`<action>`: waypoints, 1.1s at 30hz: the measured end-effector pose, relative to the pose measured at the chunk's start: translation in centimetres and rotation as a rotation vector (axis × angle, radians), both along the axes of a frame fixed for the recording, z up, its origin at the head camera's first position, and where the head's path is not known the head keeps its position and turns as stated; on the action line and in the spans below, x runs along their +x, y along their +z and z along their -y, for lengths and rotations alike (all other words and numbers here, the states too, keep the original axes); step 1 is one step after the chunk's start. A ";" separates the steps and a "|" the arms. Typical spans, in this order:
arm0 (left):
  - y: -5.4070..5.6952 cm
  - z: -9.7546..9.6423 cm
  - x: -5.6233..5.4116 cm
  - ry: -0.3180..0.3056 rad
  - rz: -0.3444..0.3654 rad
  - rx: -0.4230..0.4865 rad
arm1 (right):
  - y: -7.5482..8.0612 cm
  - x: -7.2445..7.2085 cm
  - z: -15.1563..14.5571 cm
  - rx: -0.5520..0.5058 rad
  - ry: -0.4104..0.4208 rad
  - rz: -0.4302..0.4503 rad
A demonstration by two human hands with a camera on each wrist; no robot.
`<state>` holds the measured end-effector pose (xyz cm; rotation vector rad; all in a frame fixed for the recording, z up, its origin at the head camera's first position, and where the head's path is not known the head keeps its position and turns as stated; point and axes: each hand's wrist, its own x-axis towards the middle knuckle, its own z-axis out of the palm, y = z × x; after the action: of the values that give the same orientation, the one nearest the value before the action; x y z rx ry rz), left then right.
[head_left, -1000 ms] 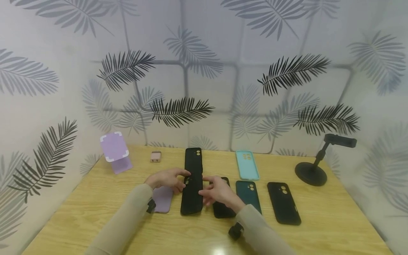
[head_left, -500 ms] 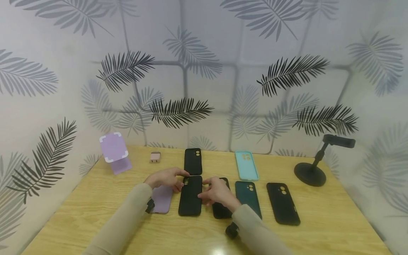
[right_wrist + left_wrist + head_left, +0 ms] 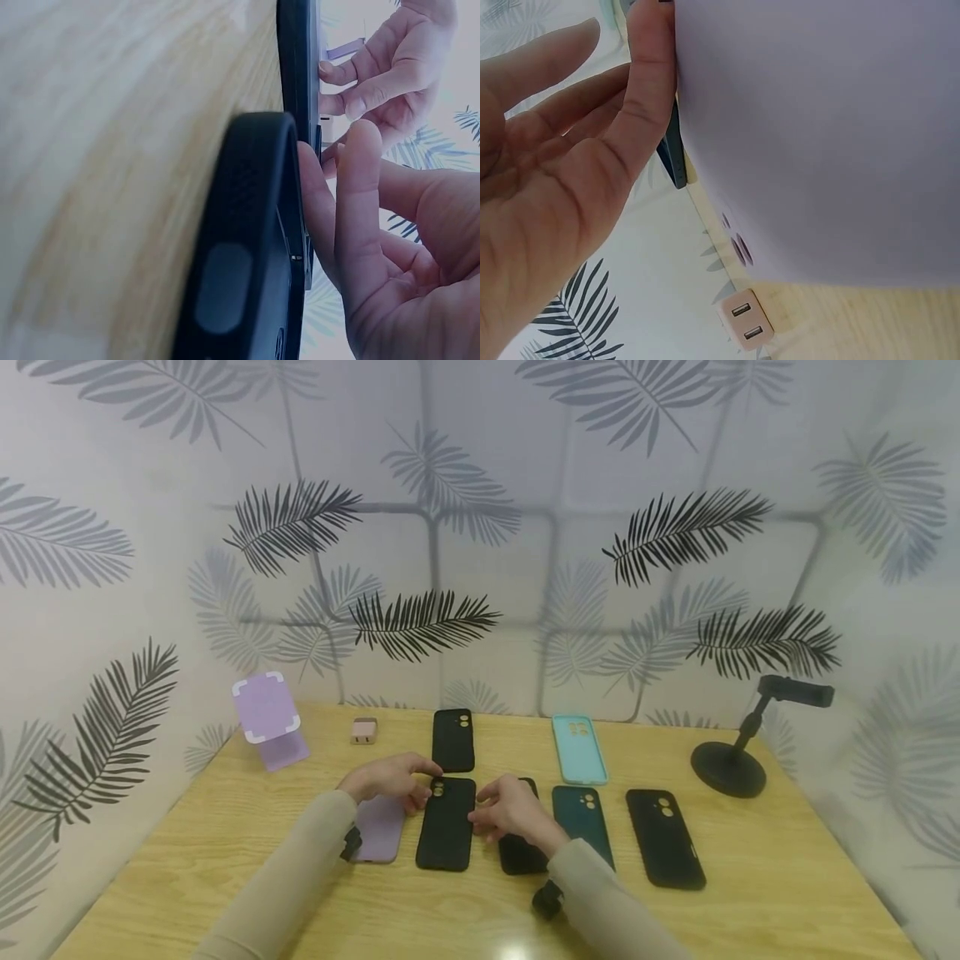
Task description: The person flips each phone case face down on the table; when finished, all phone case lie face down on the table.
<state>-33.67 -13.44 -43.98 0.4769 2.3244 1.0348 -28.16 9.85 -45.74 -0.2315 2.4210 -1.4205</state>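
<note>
In the head view, a black phone case [image 3: 445, 825] lies on the table between both hands, camera cutouts at its upper left. My left hand [image 3: 392, 778] is at its upper left edge, over a lilac phone case [image 3: 380, 831] that fills much of the left wrist view. Its fingers are loosely extended. My right hand [image 3: 513, 814] has its fingertips right at the middle case's right edge, fingers relaxed. Beneath that hand lies a second black phone case [image 3: 521, 857], partly hidden. A third black phone case [image 3: 453, 739] lies just beyond the middle one.
To the right are a dark green phone case [image 3: 585, 822], another black phone case [image 3: 663, 839] and a turquoise one [image 3: 580, 750]. A black stand [image 3: 731, 768] is at far right. A lilac phone stand [image 3: 267, 710] and pink charger [image 3: 363, 731] are back left, before the wall.
The middle black case has slid toward me and slightly left, from overlapping the far black case to lying apart from it. Both hands have stayed nearly in place.
</note>
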 end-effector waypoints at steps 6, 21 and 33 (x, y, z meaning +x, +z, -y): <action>0.2 0.2 0.0 -0.007 -0.018 -0.008 | 0.1 -0.1 0.0 -0.017 0.001 -0.007; 1.5 -0.2 -1.4 0.207 -0.168 0.122 | 0.5 -3.8 -0.4 -0.123 0.011 -0.172; 0.0 -0.6 -3.3 0.396 -0.055 0.193 | 0.2 -7.5 -0.4 -0.061 -0.025 -0.160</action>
<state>-36.96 -12.84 -43.93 0.1152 2.4361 1.4555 -35.62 10.25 -45.54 -0.3431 2.5166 -1.5424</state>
